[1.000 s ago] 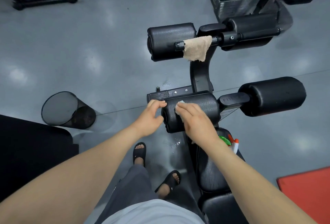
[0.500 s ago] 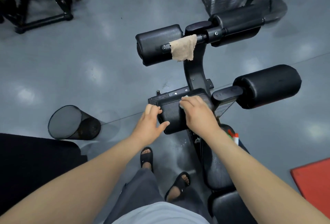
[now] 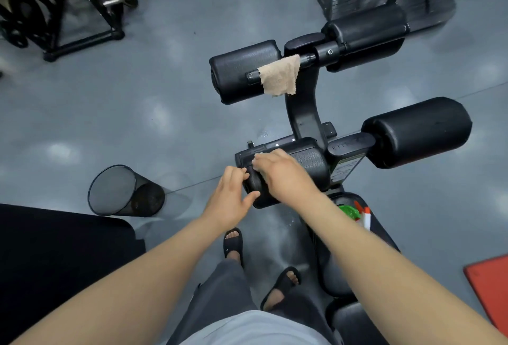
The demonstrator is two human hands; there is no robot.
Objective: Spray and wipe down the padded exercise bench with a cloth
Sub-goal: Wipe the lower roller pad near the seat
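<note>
- Exercise bench (image 3: 303,114): black metal frame and four cylindrical rollers in smooth black vinyl; its seat pad (image 3: 341,276) was partly behind the right forearm.
- Left hand (image 3: 231,196) gripped the end of the near-left roller (image 3: 310,163), fingers curled over the top, thumb underneath.
- Right hand (image 3: 286,177) lay on top of the same roller, fingers bent over a white cloth (image 3: 259,155); only a sliver showed at the fingertips.
- Tan terry cloth (image 3: 280,75), nubby, draped over the far crossbar.
- Spray bottle (image 3: 354,212), green, orange and white plastic, lay on the seat pad, mostly hidden by the forearm.
- Bracket sticker (image 3: 346,166) was too blurred to read; embossed letters beside it started "FIT", the rest unclear.
- Black mesh wastebasket (image 3: 121,191) was tipped on the glossy grey floor (image 3: 137,97).
- Red mat (image 3: 492,289) was cut off at the right edge.
</note>
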